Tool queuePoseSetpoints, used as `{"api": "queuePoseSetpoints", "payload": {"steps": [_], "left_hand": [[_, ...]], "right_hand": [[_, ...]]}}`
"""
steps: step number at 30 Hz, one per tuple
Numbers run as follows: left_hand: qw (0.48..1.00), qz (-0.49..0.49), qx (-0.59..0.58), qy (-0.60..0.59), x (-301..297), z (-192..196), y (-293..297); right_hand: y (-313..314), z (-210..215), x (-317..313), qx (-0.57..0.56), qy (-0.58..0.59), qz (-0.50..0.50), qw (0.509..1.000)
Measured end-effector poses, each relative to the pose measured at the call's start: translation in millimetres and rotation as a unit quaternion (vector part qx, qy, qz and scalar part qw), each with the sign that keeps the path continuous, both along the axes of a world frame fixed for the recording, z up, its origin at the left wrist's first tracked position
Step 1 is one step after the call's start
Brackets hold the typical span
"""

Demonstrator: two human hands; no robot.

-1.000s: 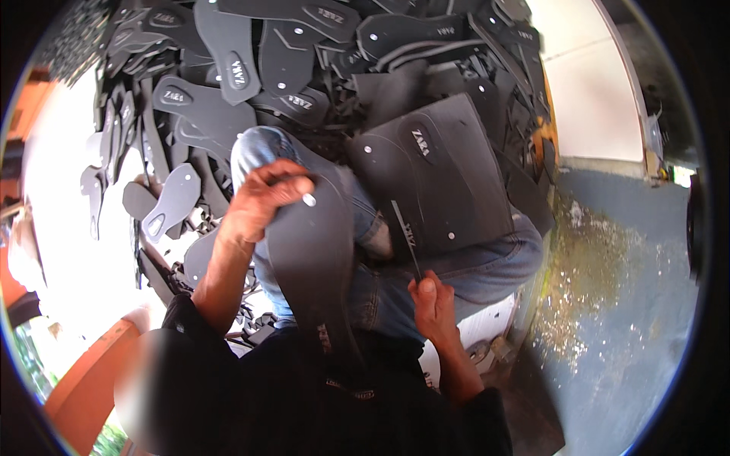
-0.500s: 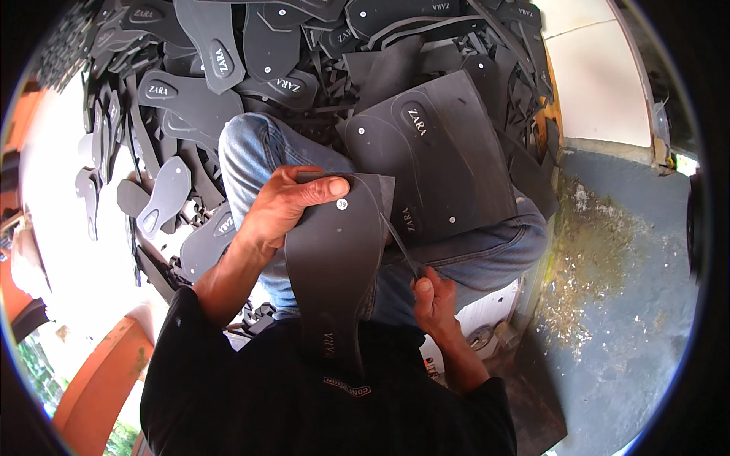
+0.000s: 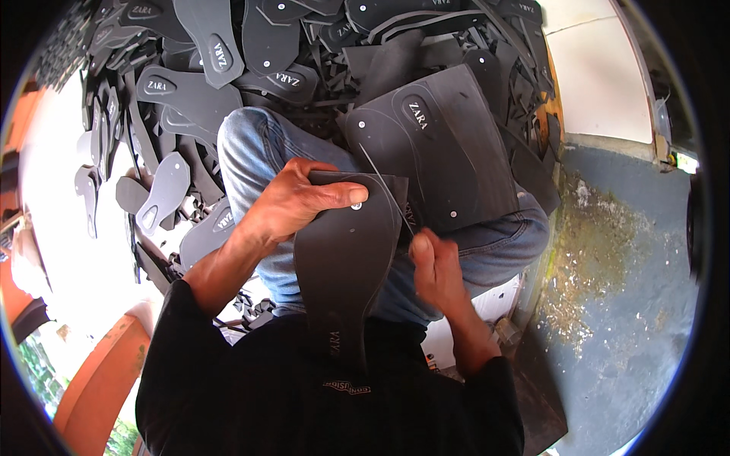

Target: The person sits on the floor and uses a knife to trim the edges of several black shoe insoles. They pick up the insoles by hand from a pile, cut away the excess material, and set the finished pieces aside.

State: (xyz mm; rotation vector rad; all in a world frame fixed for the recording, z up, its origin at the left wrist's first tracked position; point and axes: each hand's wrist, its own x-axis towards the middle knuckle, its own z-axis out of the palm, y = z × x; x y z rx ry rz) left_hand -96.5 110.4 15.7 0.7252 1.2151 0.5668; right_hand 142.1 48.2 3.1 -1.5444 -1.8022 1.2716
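Here, the dark foam sole blank (image 3: 346,266) lies lengthwise over my lap, toe end away from me, heel end tucked against my dark shirt. My left hand (image 3: 293,201) grasps its far left edge, thumb laid flat across the top near a small pale dot, fingers curled under; I judge that grip is there to keep the sheet stiff and level while the other hand works its edge. My right hand (image 3: 433,266) is clenched around a thin blade (image 3: 388,194), a narrow strip that runs up and away along the sole's right margin; the fist sits just beside that edge, touching or nearly so, I cannot tell which. On my right knee rests 1 larger black sheet (image 3: 437,152) with an oval stamp and a few pale dots, tilted, its lower corner near the blade; it looks parked there within reach. My jeans (image 3: 255,152) show under both pieces. Beyond my knees a loose heap of cut soles (image 3: 205,61) and offcut strips covers the ground, spreading left onto a bright pale surface (image 3: 61,228). No bin, box or tray is in view; the pieces lie piled loose, overlapping. To the right is grey concrete floor (image 3: 631,304) with a patch of pale crumbs (image 3: 578,251), apart from the heap.
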Motion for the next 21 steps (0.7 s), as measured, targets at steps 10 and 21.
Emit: {"api": "queuePoseSetpoints", "payload": {"steps": [10, 21], "left_hand": [[1.000, 0.003, 0.015, -0.020, 12, -6, 2], [0.898, 0.177, 0.161, -0.369, 95, -54, -17]], "right_hand": [[69, 10, -14, -0.244, 0.267, -0.023, 0.932], [68, 23, -4, 0.013, 0.322, -0.336, 0.885]]}}
